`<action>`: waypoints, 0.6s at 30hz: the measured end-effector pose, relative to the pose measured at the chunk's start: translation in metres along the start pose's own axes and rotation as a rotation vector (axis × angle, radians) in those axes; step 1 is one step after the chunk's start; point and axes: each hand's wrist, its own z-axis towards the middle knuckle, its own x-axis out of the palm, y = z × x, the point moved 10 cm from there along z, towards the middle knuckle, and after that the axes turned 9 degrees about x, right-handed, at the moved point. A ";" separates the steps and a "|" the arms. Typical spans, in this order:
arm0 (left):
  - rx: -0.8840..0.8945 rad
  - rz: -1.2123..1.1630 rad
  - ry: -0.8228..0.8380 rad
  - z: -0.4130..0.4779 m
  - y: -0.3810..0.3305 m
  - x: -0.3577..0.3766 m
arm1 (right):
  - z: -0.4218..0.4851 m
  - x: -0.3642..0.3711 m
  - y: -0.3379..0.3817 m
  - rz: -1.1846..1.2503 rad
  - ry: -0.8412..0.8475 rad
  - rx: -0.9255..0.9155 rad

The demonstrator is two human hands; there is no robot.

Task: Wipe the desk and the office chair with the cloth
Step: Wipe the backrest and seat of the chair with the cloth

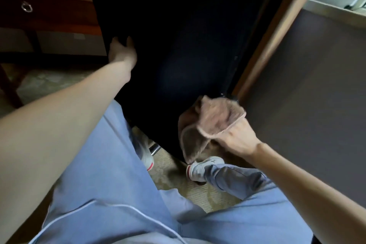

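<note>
Cloth hangs from the right hand, which is closed around its upper part, just beside the lower right edge of the chair. It looks soft, light and limp, so I judge it will fold and slip unless it is bunched in the palm and pressed flat against the dark chair back. The left hand is spread wide and rests on the left edge of the chair, holding nothing else. The chair probably turns or rolls easily, so this edge seems a good place to steady it. The desk lies right of the chair.
</note>
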 end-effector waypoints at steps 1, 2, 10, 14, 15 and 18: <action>0.014 -0.031 -0.031 0.000 -0.006 -0.003 | 0.012 -0.024 -0.013 0.025 -0.071 0.115; 0.036 -0.070 -0.066 -0.001 -0.014 -0.007 | 0.025 -0.045 -0.025 0.037 -0.103 0.226; 0.143 -0.405 0.025 -0.038 -0.079 0.014 | 0.058 -0.070 -0.024 0.481 -0.232 0.568; 0.089 -0.426 0.057 -0.040 -0.082 0.011 | 0.053 0.004 0.012 0.471 -0.131 0.665; 0.063 -0.418 0.066 -0.039 -0.079 0.008 | 0.047 0.024 0.022 0.498 -0.119 0.650; 0.003 -0.412 0.099 -0.044 -0.073 0.003 | 0.023 0.092 0.054 0.543 0.149 0.543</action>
